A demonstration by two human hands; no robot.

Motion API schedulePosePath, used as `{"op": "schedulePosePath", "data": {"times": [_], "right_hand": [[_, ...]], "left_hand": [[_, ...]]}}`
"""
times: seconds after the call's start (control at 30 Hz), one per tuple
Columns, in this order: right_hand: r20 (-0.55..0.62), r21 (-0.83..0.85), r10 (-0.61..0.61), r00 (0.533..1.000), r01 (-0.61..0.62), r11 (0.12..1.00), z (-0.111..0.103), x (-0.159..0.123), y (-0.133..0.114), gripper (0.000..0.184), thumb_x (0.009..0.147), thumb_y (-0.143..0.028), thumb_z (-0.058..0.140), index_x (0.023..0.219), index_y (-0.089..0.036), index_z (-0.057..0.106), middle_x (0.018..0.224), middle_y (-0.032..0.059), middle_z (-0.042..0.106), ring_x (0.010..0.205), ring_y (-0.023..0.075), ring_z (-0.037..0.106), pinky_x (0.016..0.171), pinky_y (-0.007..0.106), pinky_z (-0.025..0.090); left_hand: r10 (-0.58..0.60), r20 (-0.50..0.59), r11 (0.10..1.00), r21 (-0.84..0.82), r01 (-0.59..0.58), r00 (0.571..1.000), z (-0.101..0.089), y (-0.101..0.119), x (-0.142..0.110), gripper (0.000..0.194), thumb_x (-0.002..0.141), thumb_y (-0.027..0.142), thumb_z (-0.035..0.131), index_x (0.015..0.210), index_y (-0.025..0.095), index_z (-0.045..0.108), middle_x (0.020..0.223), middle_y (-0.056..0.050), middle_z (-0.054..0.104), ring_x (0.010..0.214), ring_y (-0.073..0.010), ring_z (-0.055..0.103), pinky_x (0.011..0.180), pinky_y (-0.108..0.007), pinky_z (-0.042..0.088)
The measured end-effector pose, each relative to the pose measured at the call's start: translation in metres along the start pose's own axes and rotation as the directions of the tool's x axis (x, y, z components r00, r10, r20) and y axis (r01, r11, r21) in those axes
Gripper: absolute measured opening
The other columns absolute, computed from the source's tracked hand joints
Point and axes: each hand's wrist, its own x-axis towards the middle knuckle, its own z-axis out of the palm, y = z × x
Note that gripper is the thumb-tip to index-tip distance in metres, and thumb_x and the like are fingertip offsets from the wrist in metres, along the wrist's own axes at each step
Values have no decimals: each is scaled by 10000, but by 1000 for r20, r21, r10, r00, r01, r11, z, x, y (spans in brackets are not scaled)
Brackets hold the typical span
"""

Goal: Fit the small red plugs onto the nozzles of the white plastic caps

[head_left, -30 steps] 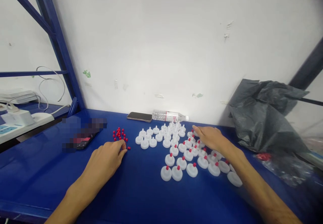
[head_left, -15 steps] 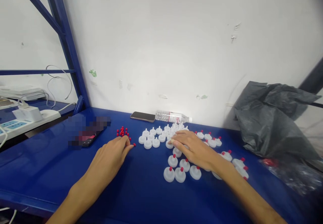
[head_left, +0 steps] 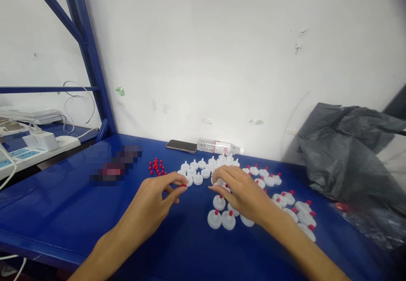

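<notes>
My left hand point(head_left: 161, 192) pinches a small red cap point(head_left: 184, 185) between thumb and fingertips, just in front of the white nozzle lids point(head_left: 198, 179). The fingers of my right hand point(head_left: 236, 186) curl round a white nozzle lid point(head_left: 218, 182), partly hidden by the hand. Several loose red caps point(head_left: 156, 165) lie in a small heap behind my left hand. White lids with red caps on their tips point(head_left: 228, 220) stand in front of my right hand, and more capped lids point(head_left: 307, 219) stand beside the right forearm.
A phone point(head_left: 181, 146) and a clear plastic bottle point(head_left: 218, 146) lie along the wall on the blue table point(head_left: 47, 213). At the right are a dark grey plastic bag point(head_left: 342, 145) and clear wrapping point(head_left: 374, 226). A power strip point(head_left: 41, 150) sits at the left.
My left hand has moved right, lifting a red cap from beside the heap towards my right hand. My right hand's fingers have curled in round a white lid. The view has shifted slightly.
</notes>
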Motion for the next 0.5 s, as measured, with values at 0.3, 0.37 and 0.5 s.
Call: {"op": "schedulePosePath", "data": {"times": [0.3,0.37,0.5], "right_hand": [[-46,42,-150,988,152,987,8,4,-26,42,1052,-292,570,1013,-307,563,929,3,783,887,206,780,824,380,684],[-43,46,-178,983,180,983,8,4,-28,65,1058,-274,550,1012,-319,560,904,-11,771,869,193,780,832,370,690],[-52,15,-211,976,212,977,8,3,-30,50,1060,-267,550,1057,-315,563,944,14,775,979,201,787,904,373,687]], "left_hand": [[166,-74,984,-54,-170,983,17,-2,-6,141,970,388,691,1009,318,807,892,20,801,695,-153,727,582,-244,508],[176,-70,983,-41,-179,982,18,-2,-7,136,973,379,688,1015,322,804,919,14,798,725,-159,728,594,-247,519],[192,-77,981,1,-193,978,20,1,-8,167,990,385,654,1003,297,795,913,-6,784,727,-165,706,589,-255,526]]}}
